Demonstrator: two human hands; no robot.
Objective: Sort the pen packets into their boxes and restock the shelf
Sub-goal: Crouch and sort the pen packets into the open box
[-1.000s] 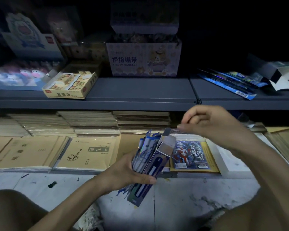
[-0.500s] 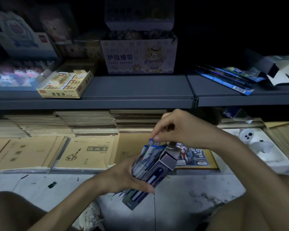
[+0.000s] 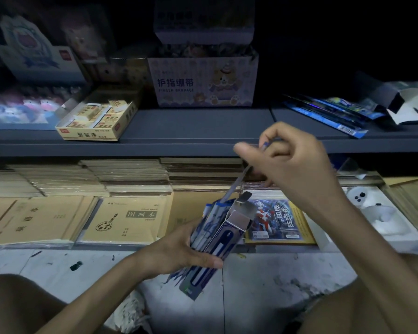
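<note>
Fingers [image 3: 274,132] and thumb of the right hand [image 3: 297,172] are curled tight round the top end of a single slim pen packet [image 3: 235,186]. The packet slants down and to the left toward what the left hand [image 3: 179,251] holds. Whether its lower tip sits among the other packets or inside the carton cannot be told. The left hand grips a bundle of pen packets [image 3: 208,222] and an open pen box [image 3: 223,239] pressed together, thumb across the near front, low in the middle of the scene above the floor. The box lies on the right of the bundle with its top flap [image 3: 244,208] standing open. The step looks like passing one packet at a time from bundle to box. To do it well, the person should line the packet up with the box's long axis and steer its tip in just under the flap. Sliding works better than pushing, since so thin a packet would likely buckle. The left grip should stay light enough that the mouth is not squashed shut. More loose packets [image 3: 328,112] lie far right on the grey shelf [image 3: 191,126] beside an emptied carton [image 3: 405,104], so much sorting probably remains.
</note>
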